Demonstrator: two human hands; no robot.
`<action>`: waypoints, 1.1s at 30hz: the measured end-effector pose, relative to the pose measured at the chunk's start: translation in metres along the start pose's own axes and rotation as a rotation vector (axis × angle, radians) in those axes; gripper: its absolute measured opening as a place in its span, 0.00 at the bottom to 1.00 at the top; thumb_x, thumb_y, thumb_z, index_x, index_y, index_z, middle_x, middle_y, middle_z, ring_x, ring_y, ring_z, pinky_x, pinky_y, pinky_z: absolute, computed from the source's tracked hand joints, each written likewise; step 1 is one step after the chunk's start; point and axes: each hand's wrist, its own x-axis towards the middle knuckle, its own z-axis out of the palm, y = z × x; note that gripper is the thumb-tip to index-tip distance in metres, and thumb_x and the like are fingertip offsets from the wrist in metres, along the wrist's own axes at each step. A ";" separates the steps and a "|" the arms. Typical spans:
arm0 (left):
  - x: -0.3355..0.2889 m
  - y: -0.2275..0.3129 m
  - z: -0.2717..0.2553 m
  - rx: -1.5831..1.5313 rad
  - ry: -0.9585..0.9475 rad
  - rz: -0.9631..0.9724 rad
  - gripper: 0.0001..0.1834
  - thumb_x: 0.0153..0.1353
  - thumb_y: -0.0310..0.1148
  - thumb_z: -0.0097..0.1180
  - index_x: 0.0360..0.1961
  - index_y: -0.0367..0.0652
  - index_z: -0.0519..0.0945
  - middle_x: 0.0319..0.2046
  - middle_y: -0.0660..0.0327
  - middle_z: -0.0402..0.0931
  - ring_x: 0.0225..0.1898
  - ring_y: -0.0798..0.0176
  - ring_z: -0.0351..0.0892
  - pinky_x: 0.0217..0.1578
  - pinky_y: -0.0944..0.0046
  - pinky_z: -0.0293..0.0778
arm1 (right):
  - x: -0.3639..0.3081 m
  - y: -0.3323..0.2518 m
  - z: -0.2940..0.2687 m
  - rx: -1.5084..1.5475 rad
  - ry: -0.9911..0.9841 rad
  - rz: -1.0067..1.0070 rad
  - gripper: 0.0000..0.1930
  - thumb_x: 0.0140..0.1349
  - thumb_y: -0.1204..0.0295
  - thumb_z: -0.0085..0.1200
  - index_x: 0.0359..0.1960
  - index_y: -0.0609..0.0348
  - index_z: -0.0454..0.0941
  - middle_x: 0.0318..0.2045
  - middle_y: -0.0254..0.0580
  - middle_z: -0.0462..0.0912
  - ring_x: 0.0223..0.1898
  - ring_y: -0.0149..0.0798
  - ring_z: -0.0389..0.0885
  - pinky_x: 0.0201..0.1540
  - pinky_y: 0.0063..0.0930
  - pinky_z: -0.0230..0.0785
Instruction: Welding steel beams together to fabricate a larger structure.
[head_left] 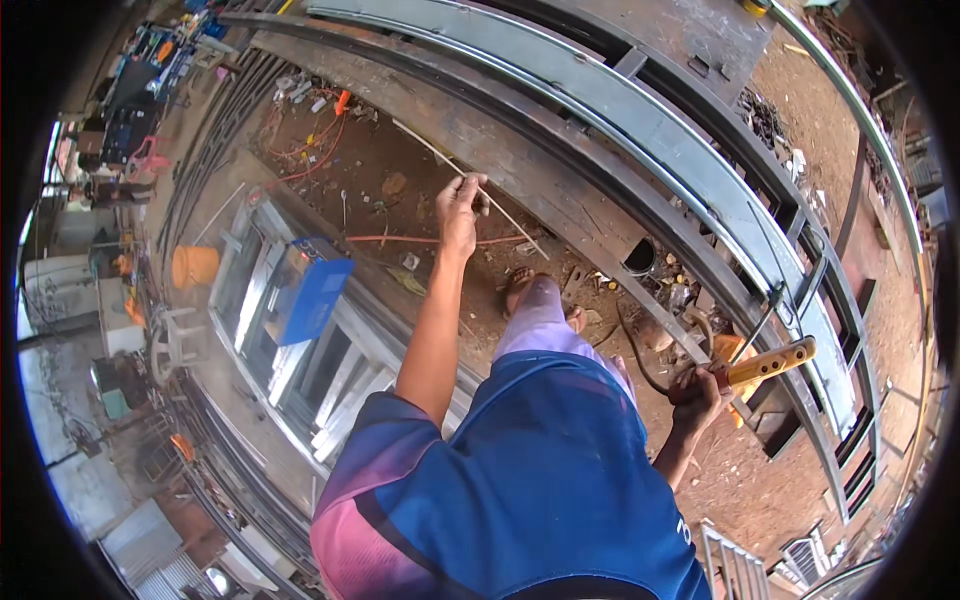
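My left hand (459,216) is closed around a thin, pale welding rod (513,224), which reaches out past the fingers on both sides over the dirt floor. In my right hand (696,396), low at the right, is the handle of a yellow welding electrode holder (770,364) with holes along its side. A dark cable (634,352) runs from near that hand toward the ground. Just beyond the holder lies a long grey metal channel (640,110) on dark steel beams. A clamp (778,302) sits at the channel's near right part.
A long rusty plank-like beam (500,150) crosses ahead of my feet. At left, a blue panel (318,300) leans on metal frames (250,340). An orange bucket (195,267) and a grey plastic chair (180,342) stand farther left. An orange hose (400,239) lies on the ground.
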 end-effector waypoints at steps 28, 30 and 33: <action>0.052 0.052 -0.041 0.058 0.069 0.028 0.15 0.65 0.31 0.54 0.51 0.45 0.69 0.37 0.56 0.75 0.22 0.68 0.72 0.19 0.68 0.70 | -0.074 0.020 0.165 -0.132 0.343 -0.105 0.08 0.47 0.81 0.55 0.25 0.62 0.67 0.15 0.38 0.70 0.12 0.33 0.70 0.17 0.25 0.65; 0.046 0.099 -0.015 0.033 -0.115 0.119 0.15 0.66 0.33 0.53 0.52 0.46 0.68 0.37 0.56 0.75 0.19 0.69 0.70 0.18 0.71 0.68 | -0.083 0.024 0.167 -0.142 0.401 -0.101 0.08 0.47 0.81 0.55 0.25 0.62 0.67 0.15 0.38 0.70 0.13 0.33 0.70 0.17 0.25 0.65; 0.031 0.135 0.013 0.112 -0.625 0.112 0.17 0.67 0.37 0.52 0.54 0.46 0.67 0.34 0.58 0.76 0.16 0.71 0.66 0.18 0.74 0.64 | -0.100 0.028 0.159 -0.149 0.474 -0.082 0.08 0.46 0.82 0.55 0.25 0.62 0.67 0.15 0.36 0.69 0.13 0.33 0.70 0.17 0.25 0.65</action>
